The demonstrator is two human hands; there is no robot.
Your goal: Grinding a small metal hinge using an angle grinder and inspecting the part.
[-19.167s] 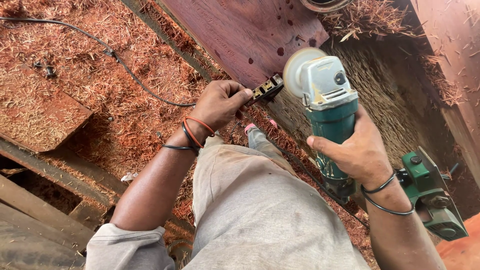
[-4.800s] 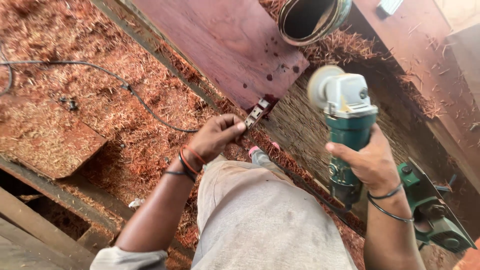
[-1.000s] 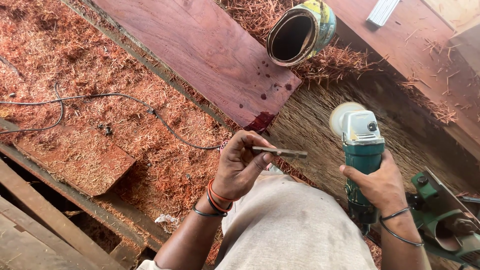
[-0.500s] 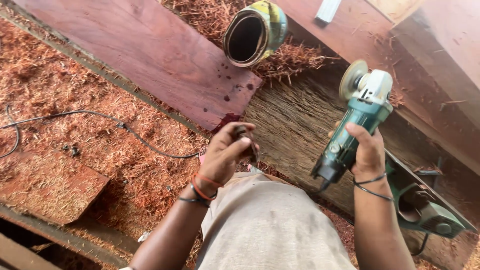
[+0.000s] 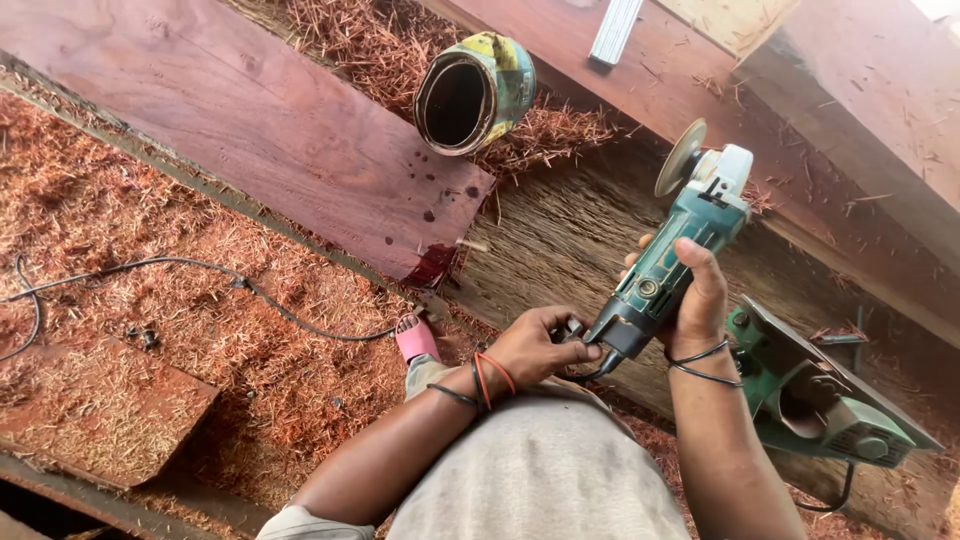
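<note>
My right hand (image 5: 697, 300) grips the body of a green angle grinder (image 5: 672, 255), its disc (image 5: 680, 157) pointing up and away from me. My left hand (image 5: 541, 347) is closed at the grinder's rear end, where the black cable comes out, with a small dark object pinched in its fingers. Both hands hover above my knee in grey trousers (image 5: 540, 470). Orange and black bands circle my left wrist, black bands my right.
A reddish wooden plank (image 5: 250, 120) lies ahead, with an open tin can (image 5: 470, 92) on its side beyond it. A green power planer (image 5: 820, 395) sits at my right. Red wood shavings and a black cable (image 5: 200, 270) cover the floor at left.
My left hand has moved right to the rear end of the grinder. The grinder stays tilted with its disc up, and the view has shifted slightly.
</note>
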